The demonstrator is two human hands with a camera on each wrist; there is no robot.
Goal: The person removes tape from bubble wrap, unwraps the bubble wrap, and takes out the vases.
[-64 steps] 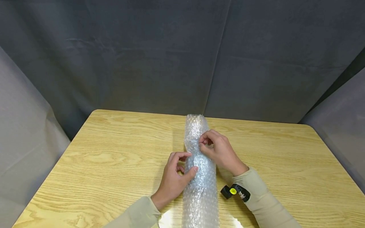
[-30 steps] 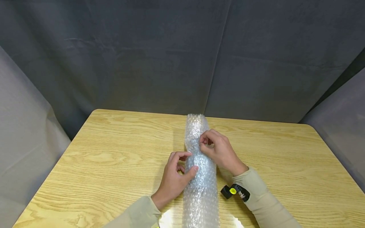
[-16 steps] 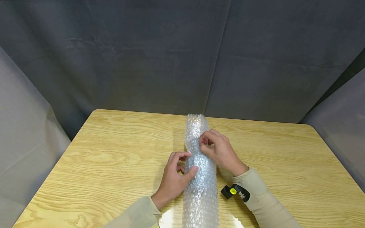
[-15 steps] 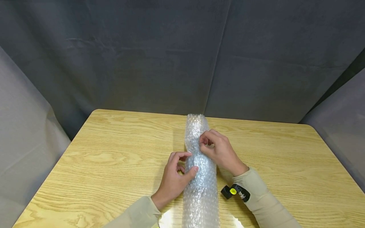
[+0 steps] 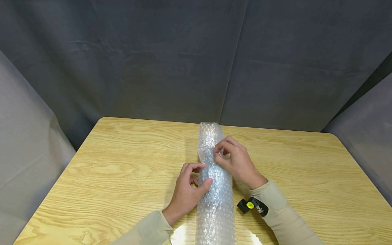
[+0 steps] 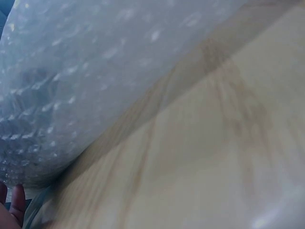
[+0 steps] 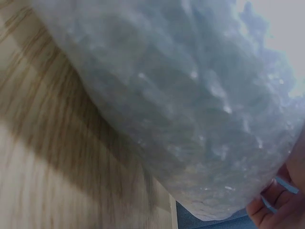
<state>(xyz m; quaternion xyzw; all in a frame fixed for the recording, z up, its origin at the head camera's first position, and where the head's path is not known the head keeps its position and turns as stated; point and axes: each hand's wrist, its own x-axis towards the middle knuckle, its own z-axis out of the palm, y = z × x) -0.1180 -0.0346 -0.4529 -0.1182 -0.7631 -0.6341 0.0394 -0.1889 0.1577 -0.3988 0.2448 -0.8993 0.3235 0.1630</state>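
A long roll of clear bubble wrap (image 5: 215,190) lies lengthwise on the table, bluish across its middle and narrower at the far part. Whatever it encloses is hidden. On its left side, my left hand (image 5: 186,195) rests with thumb and index finger apart, their tips against the wrap. My right hand (image 5: 237,161) pinches at the wrap between thumb and index finger, on the right of the narrow part. The same bubble wrap (image 6: 95,62) fills the upper left of the left wrist view, and the right hand's fingers (image 7: 274,195) show at its edge in the right wrist view.
The wood-grain table (image 5: 131,170) has rounded far corners. A dark grey curtain (image 5: 171,68) hangs behind it, with lighter cloth (image 5: 24,136) at the left side. A black strap with a camera (image 5: 252,206) sits on the right wrist.
My right hand's fingers have lifted slightly, and a glint of clear film now shows inside the loop of thumb and index finger. The left hand and the roll stay almost still.
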